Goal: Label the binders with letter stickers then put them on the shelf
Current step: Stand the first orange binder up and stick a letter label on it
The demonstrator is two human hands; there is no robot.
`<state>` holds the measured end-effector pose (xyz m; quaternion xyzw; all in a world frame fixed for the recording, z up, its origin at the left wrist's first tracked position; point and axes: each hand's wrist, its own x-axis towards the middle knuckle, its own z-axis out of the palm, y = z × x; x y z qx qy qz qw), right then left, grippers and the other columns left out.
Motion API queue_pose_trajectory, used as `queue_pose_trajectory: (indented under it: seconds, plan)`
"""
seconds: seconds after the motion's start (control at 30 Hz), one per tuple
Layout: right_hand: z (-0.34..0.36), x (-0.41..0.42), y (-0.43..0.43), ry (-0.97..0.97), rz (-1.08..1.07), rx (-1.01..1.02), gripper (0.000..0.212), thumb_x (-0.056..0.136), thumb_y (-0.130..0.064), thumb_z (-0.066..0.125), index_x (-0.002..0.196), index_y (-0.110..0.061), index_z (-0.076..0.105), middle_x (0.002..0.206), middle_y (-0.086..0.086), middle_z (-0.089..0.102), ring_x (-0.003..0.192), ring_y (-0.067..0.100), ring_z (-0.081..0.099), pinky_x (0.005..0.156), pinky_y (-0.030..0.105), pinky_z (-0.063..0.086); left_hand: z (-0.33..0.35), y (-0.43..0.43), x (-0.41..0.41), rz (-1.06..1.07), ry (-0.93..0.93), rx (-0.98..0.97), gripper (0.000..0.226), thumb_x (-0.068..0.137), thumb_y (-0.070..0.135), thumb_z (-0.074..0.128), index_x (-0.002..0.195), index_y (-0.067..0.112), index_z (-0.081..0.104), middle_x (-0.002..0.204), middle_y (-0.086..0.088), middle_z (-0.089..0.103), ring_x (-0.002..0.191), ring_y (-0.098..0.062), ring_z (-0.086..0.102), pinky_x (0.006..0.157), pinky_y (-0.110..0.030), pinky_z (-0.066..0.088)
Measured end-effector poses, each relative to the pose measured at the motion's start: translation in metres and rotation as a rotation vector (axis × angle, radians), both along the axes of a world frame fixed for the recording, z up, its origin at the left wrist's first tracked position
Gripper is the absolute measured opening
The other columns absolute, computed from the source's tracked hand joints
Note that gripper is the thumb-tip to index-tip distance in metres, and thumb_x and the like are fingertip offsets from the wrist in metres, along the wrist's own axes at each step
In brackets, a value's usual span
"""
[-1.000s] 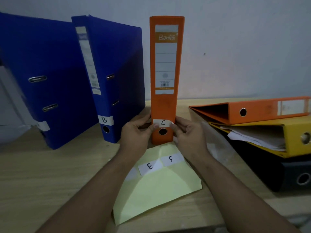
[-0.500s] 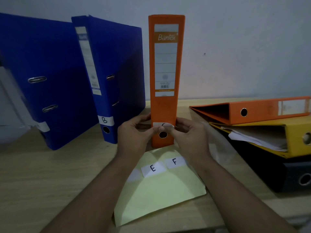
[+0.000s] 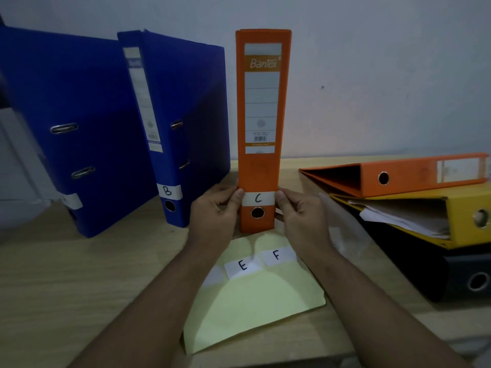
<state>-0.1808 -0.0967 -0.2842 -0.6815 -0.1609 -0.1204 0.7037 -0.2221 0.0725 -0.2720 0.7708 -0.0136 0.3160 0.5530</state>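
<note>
Orange Bantex binder (image 3: 261, 168) upright on wooden desk (image 3: 79, 274). Left hand (image 3: 215, 211), right hand (image 3: 300, 211) pinching spine edges, thumbs pressed on C sticker (image 3: 258, 198) ends. Stiff board, likely light; grasp mid-spine.

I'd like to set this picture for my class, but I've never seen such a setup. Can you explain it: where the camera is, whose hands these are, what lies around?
No machine here: a person wears a camera on the head, so the single picture looks forward and down at their own hands. The left hand and right hand grip an upright orange binder low down, thumbs at the ends of a white C sticker on its spine. Left of it stand a blue binder and a second blue binder bearing a B sticker. On the wooden surface in front lies a yellow sheet with an E sticker and an F sticker. At right, a flat orange binder, a yellow binder and a black binder lie stacked.
</note>
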Motion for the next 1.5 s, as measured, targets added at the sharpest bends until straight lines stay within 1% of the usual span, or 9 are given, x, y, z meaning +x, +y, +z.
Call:
queue_pose_trajectory:
  seconds: [0.17,0.27,0.47,0.63,0.73,0.93,1.07,1.23,1.5]
  plan:
    - [0.003,-0.005,0.001,-0.013,-0.014,0.014,0.035,0.096,-0.038,0.079,0.124,-0.018,0.08,0.105,-0.008,0.084,0.098,0.013,0.081,0.088,0.043,0.067,0.002,0.0,-0.004,-0.064,-0.001,-0.115,0.048,0.085,0.047,0.075,0.126,0.021,0.077,0.117,0.007,0.078,0.107,-0.006,0.075,0.087,-0.026,0.063]
    - [0.002,-0.001,0.002,0.023,-0.059,0.02,0.029,0.095,-0.04,0.078,0.117,-0.022,0.082,0.1,-0.008,0.084,0.092,0.014,0.082,0.084,0.045,0.068,0.001,0.001,0.001,-0.024,-0.021,-0.087,0.045,0.086,0.04,0.079,0.124,0.016,0.078,0.116,0.007,0.077,0.105,-0.004,0.074,0.089,-0.025,0.062]
    - [-0.005,0.01,-0.001,0.113,0.11,0.09,0.031,0.105,-0.029,0.065,0.129,-0.015,0.077,0.114,0.0,0.083,0.108,0.022,0.08,0.087,0.044,0.067,-0.003,0.005,0.006,-0.046,0.012,-0.142,0.032,0.101,0.027,0.066,0.128,0.013,0.075,0.119,0.007,0.076,0.109,-0.009,0.073,0.093,-0.033,0.063]
    - [-0.012,0.015,0.001,0.108,0.212,0.127,0.037,0.1,-0.014,0.073,0.137,-0.011,0.072,0.125,0.003,0.08,0.117,0.025,0.077,0.095,0.047,0.064,-0.005,0.009,0.004,-0.128,0.031,-0.206,0.029,0.101,0.022,0.066,0.13,0.022,0.072,0.119,0.014,0.076,0.11,-0.003,0.073,0.087,-0.021,0.061]
    - [-0.013,0.016,0.0,0.112,0.19,0.13,0.031,0.104,-0.004,0.065,0.133,-0.012,0.074,0.123,0.0,0.08,0.115,0.022,0.077,0.09,0.043,0.066,-0.006,0.011,0.006,-0.14,0.046,-0.21,0.031,0.104,0.017,0.061,0.134,0.02,0.069,0.125,0.01,0.074,0.114,-0.006,0.072,0.095,-0.027,0.061]
    - [-0.014,0.021,-0.001,0.142,0.084,0.059,0.029,0.108,-0.002,0.059,0.124,-0.015,0.08,0.115,0.002,0.082,0.111,0.022,0.079,0.094,0.053,0.065,-0.005,0.005,-0.003,0.058,-0.067,0.09,0.037,0.112,0.023,0.051,0.147,0.027,0.059,0.123,0.021,0.068,0.116,0.006,0.064,0.094,-0.008,0.051]
    - [-0.01,0.012,-0.002,0.051,-0.078,-0.05,0.031,0.104,-0.006,0.061,0.109,-0.024,0.085,0.101,-0.007,0.083,0.097,0.015,0.078,0.085,0.052,0.067,0.015,0.001,-0.013,0.365,-0.302,0.29,0.03,0.111,0.015,0.052,0.139,0.013,0.064,0.112,0.004,0.06,0.096,0.004,0.057,0.081,-0.005,0.046]
    - [0.018,-0.001,-0.017,-0.122,-0.241,-0.129,0.027,0.098,-0.011,0.064,0.103,-0.026,0.086,0.096,-0.017,0.081,0.098,0.005,0.076,0.081,0.048,0.067,0.047,-0.023,-0.03,0.197,-0.474,0.422,0.009,0.106,0.005,0.058,0.112,0.007,0.065,0.103,-0.001,0.058,0.082,-0.005,0.058,0.075,-0.01,0.048]
    - [0.131,-0.011,-0.098,-0.325,-0.378,-0.227,0.024,0.093,-0.021,0.064,0.102,-0.026,0.086,0.091,-0.015,0.081,0.084,0.007,0.076,0.083,0.037,0.065,0.099,-0.088,-0.035,-0.037,-0.49,0.436,0.011,0.101,0.002,0.061,0.105,0.012,0.066,0.086,0.008,0.057,0.07,-0.014,0.055,0.06,-0.025,0.046]
